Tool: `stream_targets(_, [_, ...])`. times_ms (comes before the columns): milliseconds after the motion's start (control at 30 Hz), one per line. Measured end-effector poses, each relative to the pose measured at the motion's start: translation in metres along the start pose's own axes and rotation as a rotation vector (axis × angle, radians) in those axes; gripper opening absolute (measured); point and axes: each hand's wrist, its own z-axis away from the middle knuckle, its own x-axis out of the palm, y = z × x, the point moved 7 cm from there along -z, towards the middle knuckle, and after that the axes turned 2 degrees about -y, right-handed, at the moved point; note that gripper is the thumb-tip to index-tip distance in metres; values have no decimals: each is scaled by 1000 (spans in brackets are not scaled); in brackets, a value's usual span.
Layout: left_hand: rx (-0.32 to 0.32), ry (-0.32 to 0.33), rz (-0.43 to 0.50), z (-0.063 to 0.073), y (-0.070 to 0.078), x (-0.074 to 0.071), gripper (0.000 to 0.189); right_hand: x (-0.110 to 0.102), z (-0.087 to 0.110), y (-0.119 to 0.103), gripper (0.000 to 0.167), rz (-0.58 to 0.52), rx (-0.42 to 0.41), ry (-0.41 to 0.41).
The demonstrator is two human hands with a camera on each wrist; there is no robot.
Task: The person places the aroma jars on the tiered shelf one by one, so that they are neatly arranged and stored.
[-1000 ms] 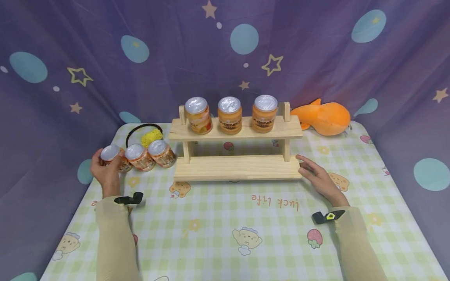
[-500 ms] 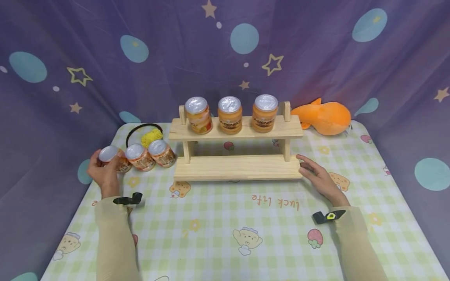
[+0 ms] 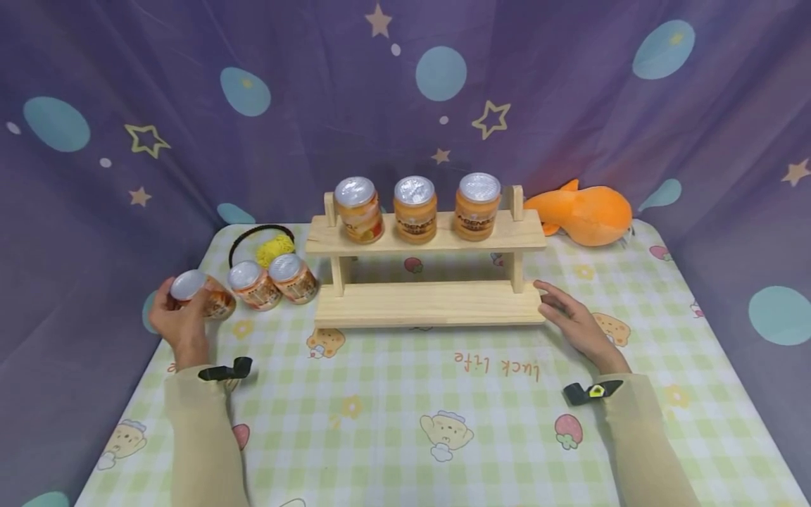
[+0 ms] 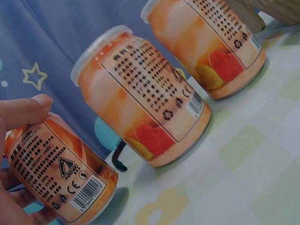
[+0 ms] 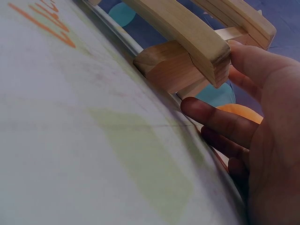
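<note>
My left hand (image 3: 180,320) grips an orange can (image 3: 215,301) with a silvery lid, thumb on one side and fingers on the other. In the left wrist view that can (image 4: 65,173) leans, its barcode label facing the camera; whether its base touches the cloth I cannot tell. Two similar cans, a near one (image 3: 256,287) and a farther one (image 3: 294,280), stand close together to its right. My right hand (image 3: 576,324) is at the right end of a two-tier wooden shelf (image 3: 427,303). Its thumb touches the board's end (image 5: 220,61), the other fingers loosely bent.
Three more orange cans, left (image 3: 360,215), middle (image 3: 415,215) and right (image 3: 476,211), stand spaced along the upper tier. Behind the left cans lies a black band with a yellow pompom (image 3: 275,248). An orange plush toy (image 3: 589,213) lies behind the shelf's right end.
My left hand has drawn the leftmost can left and slightly nearer, widening its gap from the neighbouring can. The right hand and the shelf have stayed put.
</note>
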Motion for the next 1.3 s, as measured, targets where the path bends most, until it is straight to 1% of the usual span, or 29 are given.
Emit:
stream_targets(233, [55, 39, 39, 8, 15, -7, 57, 1, -1, 0, 53, 14, 12, 0])
stream_targets(433, [38, 67, 103, 13, 24, -13, 55, 2, 0, 0, 53, 12, 10, -1])
stream_targets(567, [51, 71, 108, 16, 33, -14, 55, 2, 0, 1, 53, 14, 9, 3])
stream_targets(1000, [121, 34, 134, 36, 56, -11, 58, 1, -1, 2, 52, 14, 1, -3])
stream_targets(1300, [186, -7, 162, 50, 70, -3, 57, 1, -1, 1, 53, 23, 14, -2])
